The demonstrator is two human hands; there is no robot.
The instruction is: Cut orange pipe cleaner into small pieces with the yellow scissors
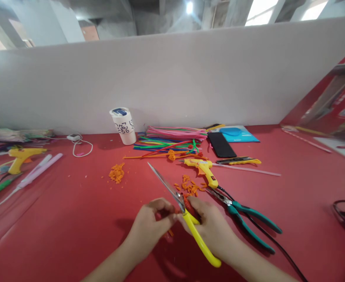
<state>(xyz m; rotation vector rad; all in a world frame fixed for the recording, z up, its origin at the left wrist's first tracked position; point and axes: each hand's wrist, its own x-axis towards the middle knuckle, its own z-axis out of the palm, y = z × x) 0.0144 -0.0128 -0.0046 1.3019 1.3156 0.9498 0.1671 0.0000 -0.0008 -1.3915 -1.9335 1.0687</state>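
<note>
My right hand (209,223) is closed round yellow-handled scissors (200,239), whose metal blades point up and to the left. Close beside it, my left hand (151,221) is closed in a pinch, its fingertips nearly touching the right hand's fingers. Something small and reddish-orange shows between the hands, too blurred to make out. Just beyond the blades lie loose orange pieces (191,188). A small heap of orange bits (117,173) sits farther left. The yellow glue gun (201,168) rests beyond my right hand, and teal-handled pliers (242,215) lie to its right.
Bundled colourful pipe cleaners (175,134) lie at the back beside a white cup (123,125). A black phone (221,145), a blue packet (242,135) and a cutter (239,160) are back right. At left are another glue gun (21,158), a pink tool (41,170) and a white cable (91,148).
</note>
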